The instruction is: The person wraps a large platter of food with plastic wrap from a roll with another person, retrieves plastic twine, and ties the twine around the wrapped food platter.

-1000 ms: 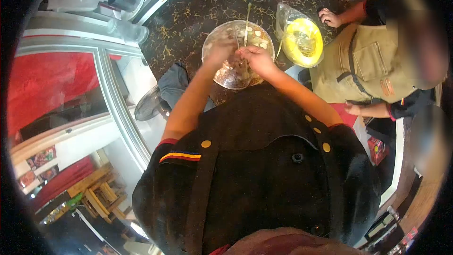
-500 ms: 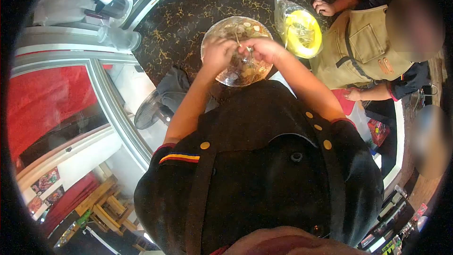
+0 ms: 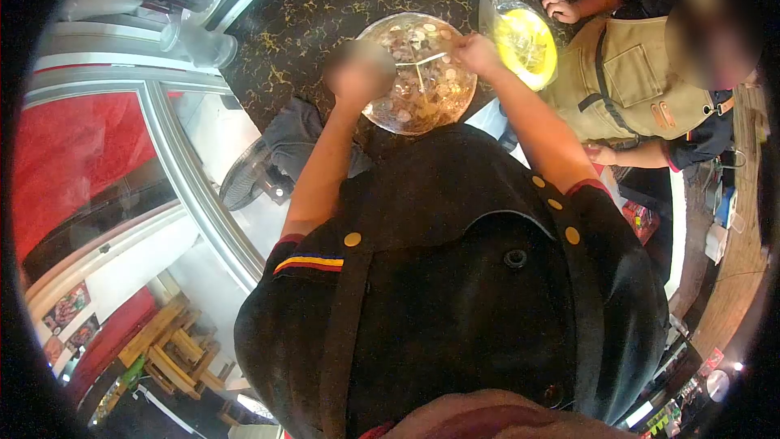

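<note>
A round, wrapped platter of mixed food pieces (image 3: pixel 426 102) rests on the dark counter in front of me. Pale string (image 3: pixel 420 76) crosses over its top, one strand running sideways between my hands. At the platter's left edge, my left hand (image 3: pixel 360 73) is blurred, and its fingers cannot be made out. My right hand (image 3: pixel 477 54) pinches the other end of the string at the upper right edge. Right beside it lies a yellow ring-shaped roll in clear plastic (image 3: pixel 539 73).
A co-worker in a tan apron (image 3: pixel 630 85) stands at the right, one hand (image 3: pixel 561 8) on the dark counter (image 3: pixel 317 24). A grey cloth (image 3: pixel 296 134) and a fan (image 3: pixel 248 179) are at the left. Clear cups (image 3: pixel 199 41) stand further back.
My hands were together over the platter's middle and have moved apart to its left and right sides. The string now stretches across the top. The view has shifted slightly.
</note>
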